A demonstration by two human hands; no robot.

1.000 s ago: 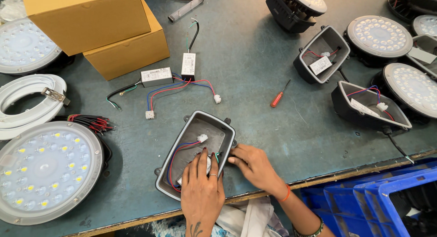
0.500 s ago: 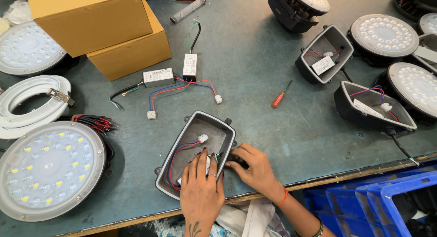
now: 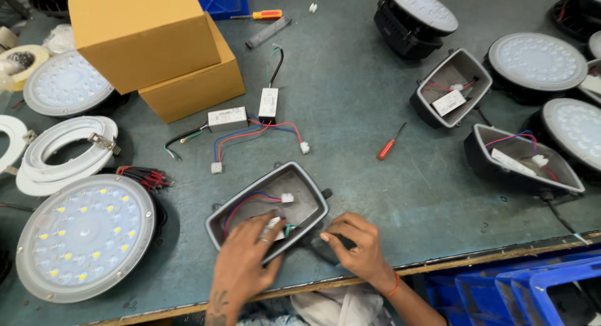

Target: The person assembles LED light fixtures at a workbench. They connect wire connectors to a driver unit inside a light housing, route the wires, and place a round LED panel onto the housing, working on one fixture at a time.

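A grey metal driver housing [image 3: 300,187] lies open on the bench near the front edge, with red, blue and green wires and a white connector [image 3: 287,198] inside. My left hand [image 3: 245,257] reaches into its near end, fingers pressing on a small white part among the wires. My right hand [image 3: 355,243] rests at the housing's right corner, fingers bent over a dark cable or gland there. What the right fingers pinch is hidden.
Two white driver modules [image 3: 227,118] with loose wires lie behind the housing. A red screwdriver [image 3: 389,146] sits to the right, round LED lamps [image 3: 81,235] left and right, two more open housings [image 3: 452,88], cardboard boxes [image 3: 150,44], white rings [image 3: 59,151], blue crates [image 3: 532,288].
The view has shifted slightly. My right hand slid a little outward along the housing's right corner; my left hand stays inside the housing.
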